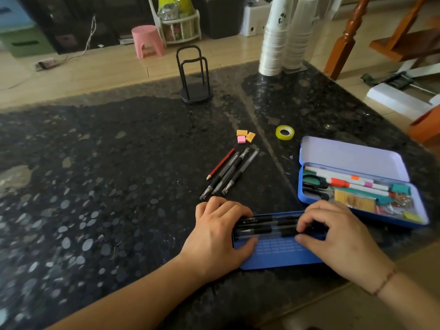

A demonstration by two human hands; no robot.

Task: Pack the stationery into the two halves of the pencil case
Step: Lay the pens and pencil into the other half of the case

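Note:
A flat blue tray (278, 254) of the pencil case lies near the table's front edge with several black gel pens (271, 226) lined up along its far side. My left hand (219, 232) rests on the pens' left ends, fingers curled over them. My right hand (333, 229) presses on their right ends. The blue tin case (309, 198) stands open at the right, holding scissors, markers, clips and sticky notes. Three more black pens (228, 175) and a red pencil (220, 164) lie loose beyond my left hand.
Three small erasers (245, 136), two yellow and one pink, and a yellow-green tape roll (285, 132) lie farther back. A black wire stand (194, 77) and tall stacks of paper cups (276, 36) stand at the table's far edge.

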